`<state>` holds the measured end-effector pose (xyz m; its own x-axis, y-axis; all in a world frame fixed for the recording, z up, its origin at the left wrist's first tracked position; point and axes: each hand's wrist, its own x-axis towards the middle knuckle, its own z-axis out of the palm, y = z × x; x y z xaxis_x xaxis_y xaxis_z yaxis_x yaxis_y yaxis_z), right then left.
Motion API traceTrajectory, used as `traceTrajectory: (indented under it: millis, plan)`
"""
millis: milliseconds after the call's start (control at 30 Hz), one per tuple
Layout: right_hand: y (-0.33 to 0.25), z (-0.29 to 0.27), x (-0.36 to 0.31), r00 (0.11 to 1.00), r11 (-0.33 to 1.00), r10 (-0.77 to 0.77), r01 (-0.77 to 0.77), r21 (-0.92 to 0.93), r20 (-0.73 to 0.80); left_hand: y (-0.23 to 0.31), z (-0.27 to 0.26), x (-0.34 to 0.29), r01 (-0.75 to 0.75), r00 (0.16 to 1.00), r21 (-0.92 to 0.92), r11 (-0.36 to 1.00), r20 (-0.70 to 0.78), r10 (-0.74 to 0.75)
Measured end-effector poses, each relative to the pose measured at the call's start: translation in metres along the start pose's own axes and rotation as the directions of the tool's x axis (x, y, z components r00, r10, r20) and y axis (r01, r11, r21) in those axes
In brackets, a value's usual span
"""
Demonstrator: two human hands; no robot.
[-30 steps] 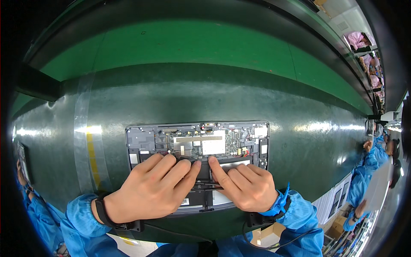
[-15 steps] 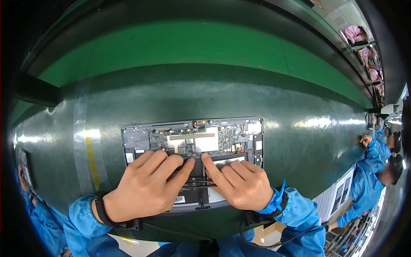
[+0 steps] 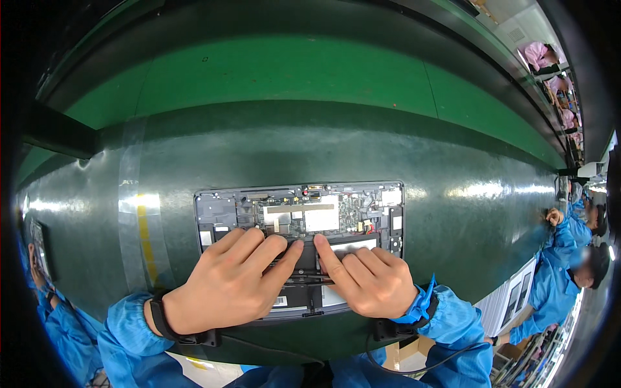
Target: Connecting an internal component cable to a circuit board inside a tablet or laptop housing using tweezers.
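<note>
An opened laptop base lies on the green worktop with its circuit board and black battery exposed. Over its left half, my left hand has its fingers bent, the tips pressed near the battery's upper edge. What these fingers may hold is hidden. My right hand presses its stretched index fingertip beside them, just below a silvery plate. Its other fingers curl closed around what looks like dark tweezers, whose thin arms stick out leftward over the battery; their rear end is hidden by the hand.
Clear and yellow tape runs down the worktop at left. A dark device stands at the far left by another person's hand. On the right, a co-worker in blue is beside a pale stack. Cables hang from my wrist straps.
The laptop base and both hands appear slightly further right and lower in the picture, as does the tape. My fingertips stay at about the same spot on the laptop.
</note>
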<state>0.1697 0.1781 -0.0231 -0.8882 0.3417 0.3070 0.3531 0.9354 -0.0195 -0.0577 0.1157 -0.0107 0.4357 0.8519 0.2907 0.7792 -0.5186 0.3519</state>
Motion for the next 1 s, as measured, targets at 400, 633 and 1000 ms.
traceTrajectory:
  millis: [400, 633, 1000]
  plan:
    - [0.0006, 0.0, 0.0011, 1.0, 1.0, -0.02, 0.02, -0.018, 0.024, -0.0008, -0.0011, 0.0005, -0.012, 1.0, 0.012, 1.0, 0.007, 0.012]
    - [-0.0001, -0.0047, 0.0016, 0.995, 1.0, 0.0, -0.003, 0.028, 0.101, -0.0008, -0.0001, 0.0003, -0.009, 1.0, 0.002, 1.0, 0.005, 0.009]
    - [0.0014, -0.0003, -0.0006, 0.999, 0.999, -0.028, 0.029, -0.022, 0.038, 0.0004, -0.0001, -0.0001, 0.008, 1.0, -0.002, 1.0, 0.006, -0.008]
